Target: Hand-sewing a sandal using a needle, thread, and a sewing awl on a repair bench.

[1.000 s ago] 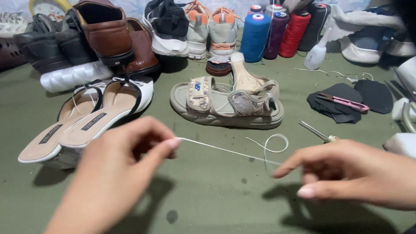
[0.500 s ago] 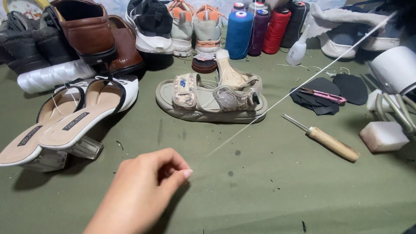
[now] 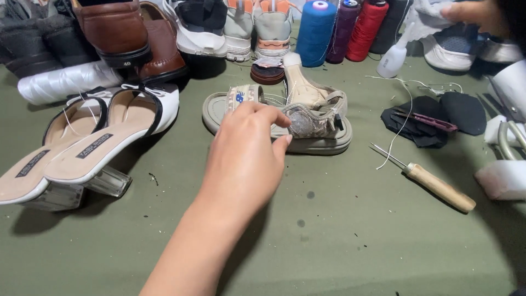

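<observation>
The beige sandal [image 3: 285, 118] lies on its sole in the middle of the green bench [image 3: 356, 235], toe end to the left, straps and heel end to the right. In the head view, the only one, the left hand [image 3: 246, 159] reaches in from the bottom edge and rests on the sandal's front half; its fingers [image 3: 274, 118] are loosely curled, their tips touching the footbed and the front strap, clasping nothing that can be seen. The hand covers the near edge of the sandal, so the sole there is hidden.

The right hand [image 3: 474, 13] shows only in part at the top right corner, cut off by the frame and by a dark blur beside it. It lies against a white sneaker [image 3: 455, 44], and whether its fingers are closed on anything cannot be told.

A wooden-handled awl [image 3: 433, 183] lies right of the sandal, with a white thread [image 3: 402, 118] running up from its metal tip; the thread's far end is hard to follow. Dark sole pieces [image 3: 438, 115] lie behind it. Left of the sandal stands a pair of white heeled mules [image 3: 93, 142], their toes cut off by the left edge. Along the back stand brown shoes [image 3: 131, 38], grey and orange sneakers [image 3: 241, 27] and thread cones in blue [image 3: 316, 33], purple and red, tops partly out of frame.
</observation>
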